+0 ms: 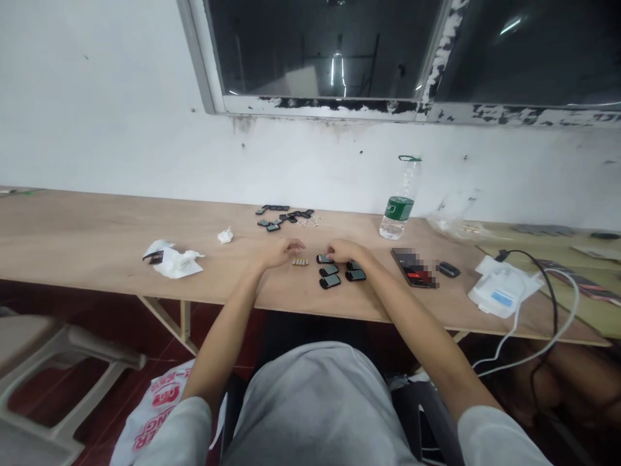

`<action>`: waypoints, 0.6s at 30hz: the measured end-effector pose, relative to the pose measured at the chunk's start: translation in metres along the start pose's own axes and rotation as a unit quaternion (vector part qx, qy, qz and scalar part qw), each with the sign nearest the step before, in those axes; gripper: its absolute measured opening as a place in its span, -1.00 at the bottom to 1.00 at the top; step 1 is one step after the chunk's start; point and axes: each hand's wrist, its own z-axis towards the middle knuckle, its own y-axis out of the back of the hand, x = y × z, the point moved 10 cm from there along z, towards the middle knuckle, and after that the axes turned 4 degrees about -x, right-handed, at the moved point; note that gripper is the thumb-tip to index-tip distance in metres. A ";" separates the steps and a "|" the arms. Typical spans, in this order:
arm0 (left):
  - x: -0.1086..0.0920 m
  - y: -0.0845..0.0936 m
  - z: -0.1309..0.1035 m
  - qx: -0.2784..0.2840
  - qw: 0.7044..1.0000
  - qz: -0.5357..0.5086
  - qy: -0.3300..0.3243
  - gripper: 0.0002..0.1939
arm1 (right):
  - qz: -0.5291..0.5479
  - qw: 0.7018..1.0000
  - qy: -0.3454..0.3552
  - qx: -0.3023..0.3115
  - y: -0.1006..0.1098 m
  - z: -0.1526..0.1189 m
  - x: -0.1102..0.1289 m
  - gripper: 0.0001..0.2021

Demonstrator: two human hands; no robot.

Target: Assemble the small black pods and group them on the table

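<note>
My left hand rests at the table's middle, fingers loosely bent and apart, with nothing visible in them. Just below its fingertips lies a short row of small gold-and-silver cylinders. My right hand has its fingers pinched at the edge of a small black device with a grey panel. More such devices lie near it: one just below, another closer to me, and a further one under my right wrist, partly covering its neighbour.
Farther back lie several black devices and small white pieces. Crumpled tissues are at left. A water bottle, a phone, a black oval object, and a white box with cables stand or lie to the right.
</note>
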 end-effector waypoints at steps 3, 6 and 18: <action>-0.014 -0.012 0.003 0.008 1.000 -0.019 -0.023 -0.71 | 0.002 1.000 0.004 -0.025 0.008 -0.006 0.003 -0.79; -0.023 -0.020 0.006 -0.004 1.000 -0.009 -0.024 -0.73 | 0.024 0.998 0.015 -0.048 0.014 -0.015 0.009 -0.83; -0.031 -0.028 0.008 -0.002 1.000 0.031 -0.002 -0.77 | 0.107 0.994 0.005 0.005 0.007 -0.028 0.016 -0.77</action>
